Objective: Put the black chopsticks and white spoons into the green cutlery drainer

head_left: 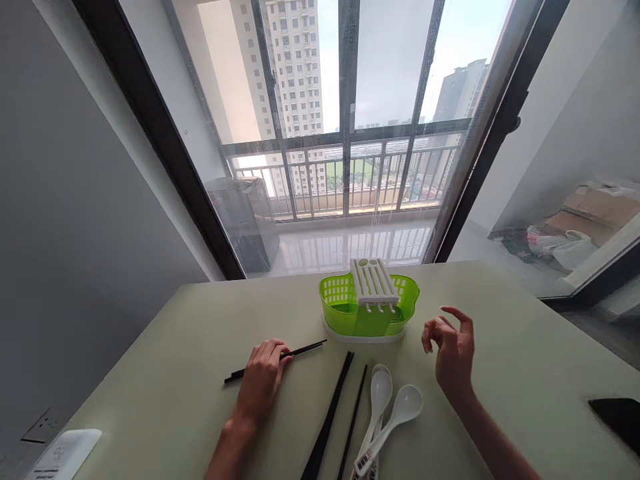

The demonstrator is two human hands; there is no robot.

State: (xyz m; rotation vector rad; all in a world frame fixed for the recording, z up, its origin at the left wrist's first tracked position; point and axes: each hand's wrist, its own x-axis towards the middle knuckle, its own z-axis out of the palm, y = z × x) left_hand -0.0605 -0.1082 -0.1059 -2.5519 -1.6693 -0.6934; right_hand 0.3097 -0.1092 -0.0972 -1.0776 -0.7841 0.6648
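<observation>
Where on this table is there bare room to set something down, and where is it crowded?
Bare: the table right of the green basket, up to the dark object; also left of the left hand. Crowded: below the basket, where chopsticks and white spoons lie between both hands; the right hand is raised there.

Three black chopsticks (276,361), two white spoons (395,412) (side by side), one green basket (336,301), one phone (617,417).

A pale green tabletop (200,320) is seen. The basket (345,303) is coloured bright lime green with a fine grid pattern, and its slotted insert (373,283) is white. The chopsticks (330,413) are coloured black throughout. The two spoons (395,410) are white. A black slab (620,417) is shown at the right edge.
</observation>
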